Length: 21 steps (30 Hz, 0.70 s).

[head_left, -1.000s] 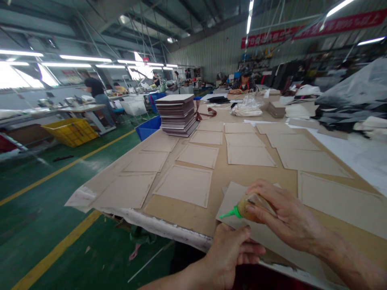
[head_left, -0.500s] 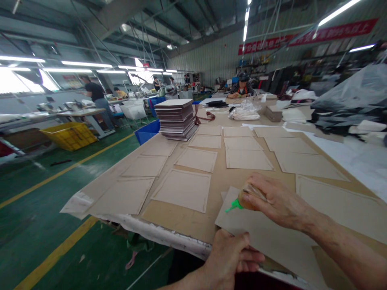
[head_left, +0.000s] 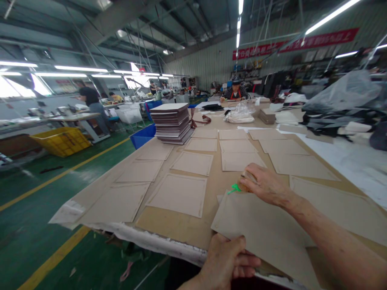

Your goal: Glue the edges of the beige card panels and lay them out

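Observation:
My right hand is closed around a yellowish glue bottle with a green nozzle. The nozzle points left at the far left corner of a beige cardboard sheet lying in front of me. At the table's near edge my left hand pinches that sheet's near edge, thumb on top. Several more beige sheets lie spread in rows over the brown table.
A tall stack of brown boards stands at the table's far left. Beyond it are a plastic bag and a seated person. A blue bin and a yellow crate sit on the green floor at left. Dark fabric piles lie right.
My right hand has moved the glue bottle away from me along the sheet's left edge to its far corner. My left hand has stayed on the near edge.

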Each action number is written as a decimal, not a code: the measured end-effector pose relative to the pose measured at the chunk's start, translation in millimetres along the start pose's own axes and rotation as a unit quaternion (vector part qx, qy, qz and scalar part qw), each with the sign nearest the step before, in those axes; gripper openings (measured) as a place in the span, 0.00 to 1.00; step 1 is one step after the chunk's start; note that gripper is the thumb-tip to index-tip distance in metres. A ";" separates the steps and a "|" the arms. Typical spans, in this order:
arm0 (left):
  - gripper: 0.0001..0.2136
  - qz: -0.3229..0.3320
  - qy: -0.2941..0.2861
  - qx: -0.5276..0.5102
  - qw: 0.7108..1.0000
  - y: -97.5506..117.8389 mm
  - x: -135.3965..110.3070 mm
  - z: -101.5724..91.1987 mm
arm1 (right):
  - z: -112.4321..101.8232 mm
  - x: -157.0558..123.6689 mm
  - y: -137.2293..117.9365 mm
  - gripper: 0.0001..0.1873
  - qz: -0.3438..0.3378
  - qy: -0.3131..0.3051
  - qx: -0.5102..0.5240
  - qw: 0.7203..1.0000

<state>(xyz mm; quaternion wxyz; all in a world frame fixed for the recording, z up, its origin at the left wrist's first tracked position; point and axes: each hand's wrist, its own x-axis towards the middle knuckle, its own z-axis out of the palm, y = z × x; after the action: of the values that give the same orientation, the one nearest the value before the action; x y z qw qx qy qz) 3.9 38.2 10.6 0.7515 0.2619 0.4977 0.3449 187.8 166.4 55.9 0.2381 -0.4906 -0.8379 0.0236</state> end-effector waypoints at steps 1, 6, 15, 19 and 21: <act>0.13 0.001 0.001 0.000 1.000 0.0 -0.1 -0.1 | 0.0 0.8 -0.1 0.10 -0.001 0.001 -0.008 1.000; 0.11 0.009 0.018 -0.009 1.000 -1.0 1.3 -0.8 | -1.6 3.4 -4.1 0.08 -0.002 -0.002 -0.044 0.999; 0.09 0.013 0.042 -0.011 0.999 -5.0 1.7 -1.1 | -32.4 -2.9 -4.2 0.07 0.007 -0.041 -0.109 0.993; 0.08 0.010 0.054 -0.016 0.998 -2.0 -1.2 1.2 | -46.3 -17.4 5.3 0.07 0.022 -0.058 -0.122 0.991; 0.08 0.010 0.059 -0.015 0.998 -0.2 -2.0 2.1 | -51.7 -26.7 11.6 0.08 0.032 -0.065 -0.127 0.989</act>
<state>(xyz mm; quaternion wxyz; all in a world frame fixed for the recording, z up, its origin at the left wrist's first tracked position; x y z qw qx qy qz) 5.3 36.4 12.4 0.7213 0.2352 0.5330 0.3746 229.9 140.2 88.5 0.1176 -0.5407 -0.8318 -0.0435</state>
